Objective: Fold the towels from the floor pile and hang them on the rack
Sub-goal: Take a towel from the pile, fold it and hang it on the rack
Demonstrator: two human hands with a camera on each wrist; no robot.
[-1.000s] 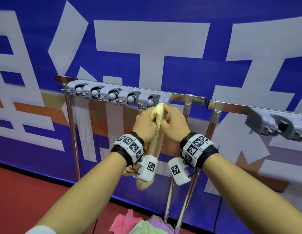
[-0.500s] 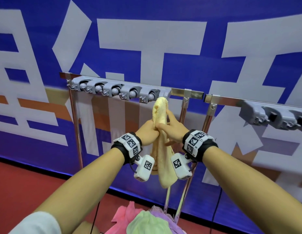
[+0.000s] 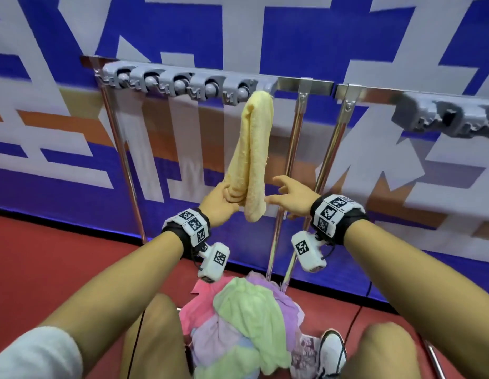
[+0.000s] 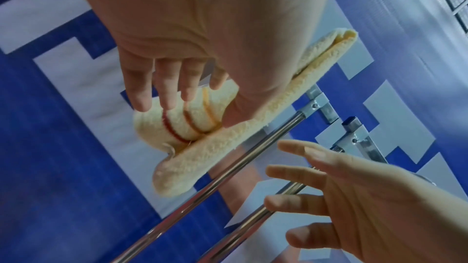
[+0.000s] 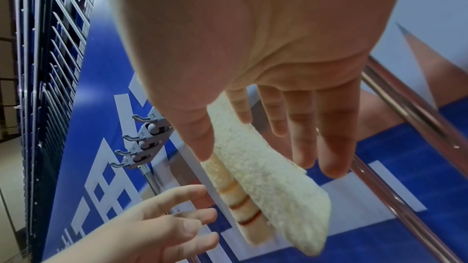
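Note:
A folded yellow towel (image 3: 254, 149) hangs by its top from the right end of the grey clip holder (image 3: 183, 84) on the chrome rack. My left hand (image 3: 224, 199) is at the towel's lower end, its straight fingers (image 4: 172, 95) resting against the striped flap (image 4: 182, 125). Just to the right, my right hand (image 3: 288, 194) is spread a little apart from the towel (image 5: 273, 187) and holds nothing. The floor pile (image 3: 246, 321) of pink, green and lilac towels lies below my arms, between my knees.
Chrome posts (image 3: 292, 149) stand right behind the towel. A second grey holder (image 3: 442, 119) sits on the rail at the right. A blue and white banner wall (image 3: 73, 160) backs the rack, with red floor (image 3: 46, 255) below and my shoe (image 3: 330, 354) beside the pile.
Both hands slid down from the towel's top at the clip to its lower end. The right hand let go and spread. The towel now hangs by itself; the view tilted down.

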